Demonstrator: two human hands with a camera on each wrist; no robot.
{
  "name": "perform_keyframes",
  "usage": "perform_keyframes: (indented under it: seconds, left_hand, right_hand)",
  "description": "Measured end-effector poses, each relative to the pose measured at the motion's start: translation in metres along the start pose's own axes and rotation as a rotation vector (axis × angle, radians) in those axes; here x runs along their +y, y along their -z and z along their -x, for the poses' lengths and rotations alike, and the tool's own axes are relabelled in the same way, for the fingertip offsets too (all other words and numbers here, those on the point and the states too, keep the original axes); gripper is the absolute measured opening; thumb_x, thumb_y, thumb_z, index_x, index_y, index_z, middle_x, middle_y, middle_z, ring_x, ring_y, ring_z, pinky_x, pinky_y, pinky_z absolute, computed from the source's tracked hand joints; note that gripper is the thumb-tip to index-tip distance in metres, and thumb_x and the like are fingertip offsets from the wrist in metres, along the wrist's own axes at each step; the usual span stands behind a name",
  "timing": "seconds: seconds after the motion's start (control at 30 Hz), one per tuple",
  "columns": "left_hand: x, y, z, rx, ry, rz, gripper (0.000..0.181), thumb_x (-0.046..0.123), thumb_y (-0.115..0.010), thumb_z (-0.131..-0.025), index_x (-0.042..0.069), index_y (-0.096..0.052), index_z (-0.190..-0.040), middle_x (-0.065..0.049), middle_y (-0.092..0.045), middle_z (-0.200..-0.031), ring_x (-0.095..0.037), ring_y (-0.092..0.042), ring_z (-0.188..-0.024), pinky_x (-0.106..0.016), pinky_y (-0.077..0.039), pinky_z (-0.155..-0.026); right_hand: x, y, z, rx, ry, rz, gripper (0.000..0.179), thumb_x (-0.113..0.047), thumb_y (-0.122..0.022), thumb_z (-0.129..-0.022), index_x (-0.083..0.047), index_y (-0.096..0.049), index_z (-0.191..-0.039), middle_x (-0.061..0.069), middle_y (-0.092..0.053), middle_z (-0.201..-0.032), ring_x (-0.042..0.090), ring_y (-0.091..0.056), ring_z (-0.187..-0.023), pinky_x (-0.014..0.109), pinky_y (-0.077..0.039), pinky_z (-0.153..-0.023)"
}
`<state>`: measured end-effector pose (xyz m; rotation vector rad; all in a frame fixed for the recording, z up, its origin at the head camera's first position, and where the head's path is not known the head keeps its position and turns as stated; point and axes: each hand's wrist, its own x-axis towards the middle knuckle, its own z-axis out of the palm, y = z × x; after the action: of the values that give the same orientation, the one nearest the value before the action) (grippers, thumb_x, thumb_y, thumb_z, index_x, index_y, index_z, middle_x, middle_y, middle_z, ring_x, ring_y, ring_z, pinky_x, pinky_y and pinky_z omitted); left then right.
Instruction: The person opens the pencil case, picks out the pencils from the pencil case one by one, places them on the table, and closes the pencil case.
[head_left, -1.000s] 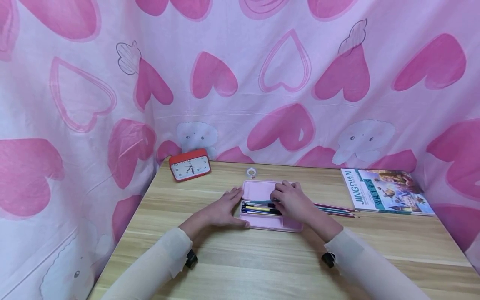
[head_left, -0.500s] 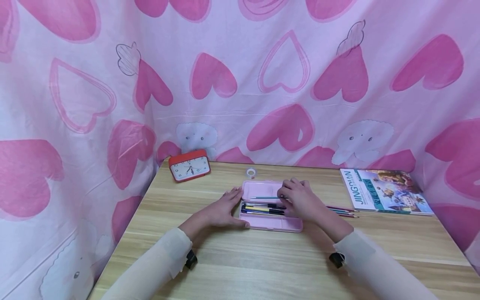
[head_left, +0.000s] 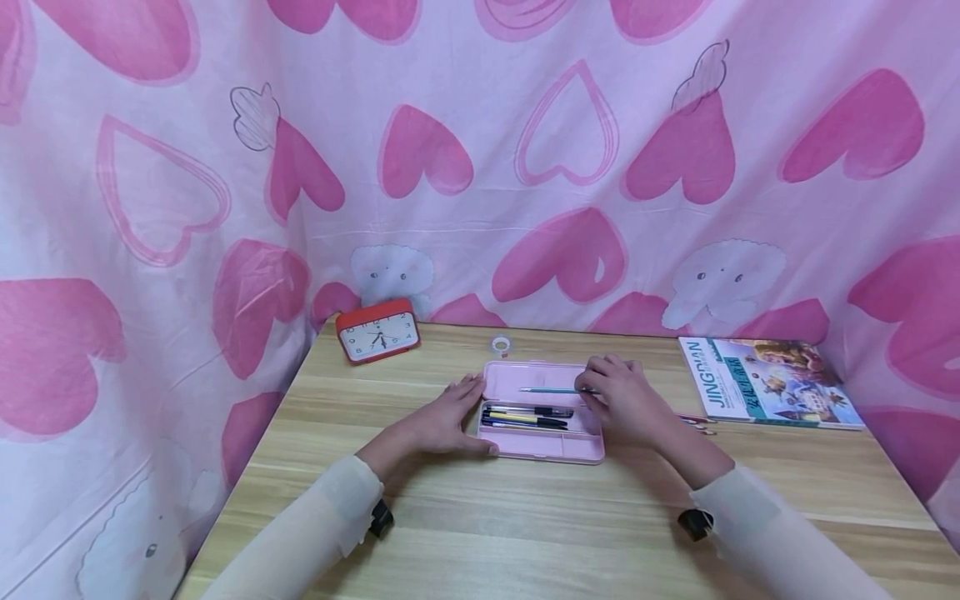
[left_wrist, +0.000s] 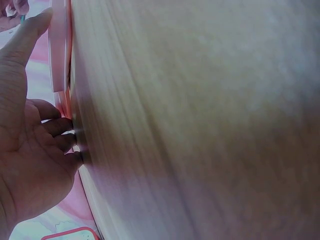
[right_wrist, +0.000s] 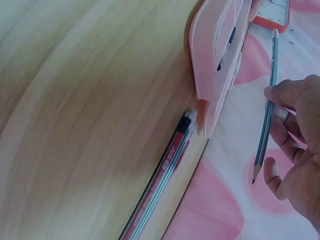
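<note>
A pink pencil case (head_left: 517,444) lies with its lid laid back, and several pens (head_left: 525,420) fill its middle compartment. My left hand (head_left: 441,418) rests against the case's left end, fingers extended by the lid and thumb along the near edge. Over the right part of the lid, my right hand (head_left: 624,404) pinches a green striped pencil (head_left: 549,391) between thumb and fingers. In the right wrist view that pencil (right_wrist: 264,131) is held off the table, its sharpened tip by the little finger and its white end pointing away.
Several more pencils (head_left: 699,422) lie on the table to the case's right, partly behind my right forearm. A book (head_left: 780,385) is at the back right, a red clock (head_left: 379,332) at the back left. A tape roll (head_left: 500,344) sits behind the case. A heart-patterned curtain (head_left: 480,167) surrounds the table.
My right hand has lifted the green pencil out of the case and drawn it rightward over the lid. The left hand stays at the case's left end.
</note>
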<state>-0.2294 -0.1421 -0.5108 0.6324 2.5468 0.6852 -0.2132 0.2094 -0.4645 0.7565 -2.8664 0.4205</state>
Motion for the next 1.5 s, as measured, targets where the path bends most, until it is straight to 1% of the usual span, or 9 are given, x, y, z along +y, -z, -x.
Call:
perform_keyframes:
  seconds: [0.2, 0.3, 0.6, 0.7, 0.83, 1.0, 1.27, 1.4, 1.5]
  left_hand:
    - [0.000, 0.000, 0.000, -0.002, -0.001, -0.003, 0.131, 0.082, -0.079, -0.083, 0.023, -0.012, -0.180, 0.006, -0.005, -0.189, -0.024, 0.001, -0.176, -0.056, -0.016, -0.142]
    - [0.000, 0.000, 0.000, 0.000, 0.001, -0.004, 0.132, 0.082, -0.079, -0.083, 0.022, -0.011, -0.180, 0.005, -0.005, -0.189, -0.024, 0.001, -0.176, -0.057, -0.016, -0.142]
    - [0.002, 0.001, 0.001, -0.002, 0.004, 0.003, 0.132, 0.081, -0.079, -0.083, 0.023, -0.012, -0.180, 0.006, -0.005, -0.189, -0.024, 0.001, -0.176, -0.058, -0.016, -0.142]
    - [0.001, 0.001, 0.001, -0.002, 0.002, 0.002, 0.132, 0.082, -0.079, -0.083, 0.023, -0.012, -0.180, 0.006, -0.005, -0.189, -0.024, 0.001, -0.176, -0.058, -0.016, -0.142]
    - [0.001, 0.001, 0.001, -0.004, 0.005, 0.001, 0.132, 0.082, -0.079, -0.082, 0.023, -0.012, -0.180, 0.006, -0.005, -0.189, -0.024, 0.001, -0.176, -0.058, -0.016, -0.142]
    - [0.002, 0.001, 0.001, -0.006, 0.012, -0.004, 0.132, 0.083, -0.079, -0.082, 0.024, -0.011, -0.180, 0.007, -0.005, -0.189, -0.024, 0.001, -0.176, -0.058, -0.016, -0.142]
    - [0.002, 0.001, 0.001, -0.002, 0.017, -0.003, 0.132, 0.082, -0.079, -0.082, 0.024, -0.011, -0.180, 0.007, -0.004, -0.189, -0.024, 0.001, -0.176, -0.058, -0.016, -0.142]
    - [0.004, 0.001, 0.003, -0.002, 0.019, 0.003, 0.132, 0.081, -0.080, -0.082, 0.024, -0.011, -0.180, 0.008, -0.004, -0.189, -0.024, 0.001, -0.176, -0.057, -0.015, -0.142]
    - [0.004, 0.001, 0.002, 0.000, 0.021, 0.006, 0.132, 0.081, -0.080, -0.083, 0.024, -0.012, -0.180, 0.008, -0.005, -0.189, -0.024, 0.001, -0.177, -0.057, -0.016, -0.142]
  right_hand:
    - [0.008, 0.006, 0.008, 0.002, -0.035, -0.023, 0.020, -0.011, -0.087, -0.095, -0.021, -0.082, -0.111, 0.002, -0.071, -0.113, 0.027, -0.059, -0.110, 0.056, -0.046, -0.096]
    - [0.012, 0.008, 0.011, -0.003, -0.051, -0.023, 0.018, -0.012, -0.087, -0.096, -0.021, -0.082, -0.111, 0.002, -0.072, -0.113, 0.027, -0.059, -0.110, 0.055, -0.046, -0.094]
    - [0.025, 0.012, 0.023, 0.001, -0.074, -0.003, 0.017, -0.009, -0.086, -0.095, -0.019, -0.081, -0.109, 0.003, -0.072, -0.111, 0.030, -0.061, -0.110, 0.060, -0.049, -0.096]
    - [0.029, 0.013, 0.028, 0.004, -0.091, -0.015, 0.017, -0.010, -0.086, -0.095, -0.020, -0.080, -0.108, 0.002, -0.072, -0.109, 0.029, -0.060, -0.110, 0.059, -0.048, -0.095]
    - [0.035, 0.015, 0.033, 0.002, -0.110, -0.031, 0.016, -0.011, -0.086, -0.095, -0.020, -0.081, -0.107, 0.001, -0.072, -0.108, 0.029, -0.059, -0.109, 0.054, -0.045, -0.091]
    - [0.042, 0.017, 0.040, -0.001, -0.105, -0.026, 0.016, -0.010, -0.087, -0.094, -0.021, -0.080, -0.104, -0.001, -0.072, -0.106, 0.027, -0.059, -0.106, 0.050, -0.045, -0.086]
    - [0.055, 0.017, 0.056, 0.004, -0.116, -0.015, 0.019, -0.008, -0.089, -0.091, -0.022, -0.081, -0.101, -0.003, -0.073, -0.103, 0.023, -0.057, -0.099, 0.049, -0.046, -0.084]
    - [0.062, 0.016, 0.064, 0.001, -0.122, -0.012, 0.019, -0.007, -0.089, -0.090, -0.022, -0.081, -0.100, -0.002, -0.074, -0.103, 0.022, -0.057, -0.097, 0.048, -0.046, -0.081]
    - [0.067, 0.016, 0.069, -0.008, -0.132, -0.007, 0.021, -0.007, -0.089, -0.090, -0.023, -0.082, -0.100, -0.001, -0.075, -0.104, 0.022, -0.057, -0.098, 0.048, -0.045, -0.082]
